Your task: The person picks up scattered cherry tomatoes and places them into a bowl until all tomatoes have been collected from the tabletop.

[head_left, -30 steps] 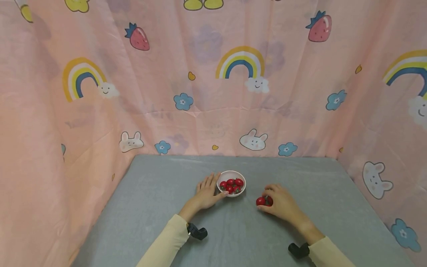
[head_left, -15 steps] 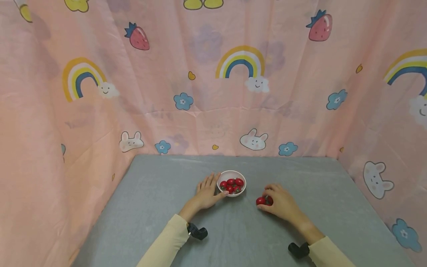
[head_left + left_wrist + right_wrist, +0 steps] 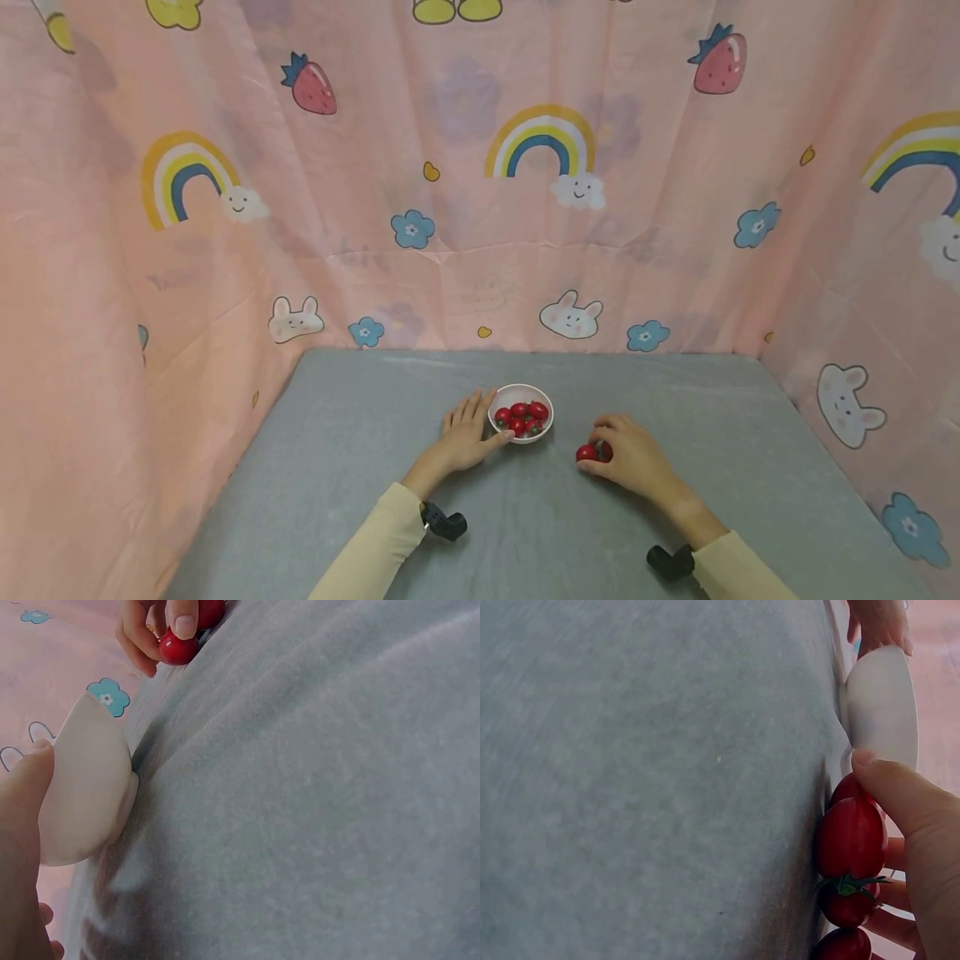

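A small white bowl [image 3: 517,392] stands on the grey cloth with several red cherry tomatoes [image 3: 519,410] in it. Against its left side rests my left hand [image 3: 467,433], fingers extended along the wall and thumb at the near rim. To the right of the bowl, my right hand [image 3: 630,454] is curled around a cluster of loose cherry tomatoes [image 3: 851,840]. Seen from the right wrist, the thumb touches the top of one tomato, the fingers lie behind several in a row, and one bears a green calyx. In the head view the hand hides part of this cluster.
Grey cloth [image 3: 525,525] covers the table, slightly creased. A pink patterned curtain [image 3: 480,275] hangs behind it and along both sides. Black wrist cameras [image 3: 446,523] sit at both sleeve cuffs, low over the cloth.
Almost nothing differs. Both hands keep their places, and the right fingers shift only very slightly over the loose tomatoes. The bowl has not moved.
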Demonstrator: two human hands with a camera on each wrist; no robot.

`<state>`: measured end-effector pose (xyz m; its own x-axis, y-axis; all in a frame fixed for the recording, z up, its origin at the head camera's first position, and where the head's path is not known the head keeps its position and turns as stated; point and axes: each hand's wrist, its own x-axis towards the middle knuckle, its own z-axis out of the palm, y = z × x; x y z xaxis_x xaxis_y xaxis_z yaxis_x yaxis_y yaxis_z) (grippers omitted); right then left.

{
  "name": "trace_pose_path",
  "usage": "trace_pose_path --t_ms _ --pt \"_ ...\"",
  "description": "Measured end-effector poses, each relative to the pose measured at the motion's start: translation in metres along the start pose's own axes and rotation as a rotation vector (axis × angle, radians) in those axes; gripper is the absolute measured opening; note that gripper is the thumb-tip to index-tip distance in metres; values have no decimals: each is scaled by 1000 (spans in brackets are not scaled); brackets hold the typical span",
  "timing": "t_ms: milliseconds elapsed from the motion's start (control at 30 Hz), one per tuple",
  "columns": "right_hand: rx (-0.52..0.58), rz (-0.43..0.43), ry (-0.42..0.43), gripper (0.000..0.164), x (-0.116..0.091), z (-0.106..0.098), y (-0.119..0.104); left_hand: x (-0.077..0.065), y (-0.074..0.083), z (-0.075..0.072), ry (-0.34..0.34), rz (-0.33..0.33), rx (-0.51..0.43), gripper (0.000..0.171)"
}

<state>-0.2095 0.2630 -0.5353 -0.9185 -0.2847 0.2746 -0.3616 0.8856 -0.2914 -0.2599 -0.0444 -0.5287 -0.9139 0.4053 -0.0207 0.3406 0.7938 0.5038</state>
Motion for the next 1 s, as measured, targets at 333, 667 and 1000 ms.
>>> trace_pose_path --t_ms 333,667,1000 --pt "-13 -1 -2 39 0 2 0 0 -2 1 6 8 1 87" --pt "-6 -35 33 35 2 2 -2 2 -4 3 7 16 3 89" --pt "28 -23 -31 44 16 -13 -9 1 -2 2 1 14 8 88"
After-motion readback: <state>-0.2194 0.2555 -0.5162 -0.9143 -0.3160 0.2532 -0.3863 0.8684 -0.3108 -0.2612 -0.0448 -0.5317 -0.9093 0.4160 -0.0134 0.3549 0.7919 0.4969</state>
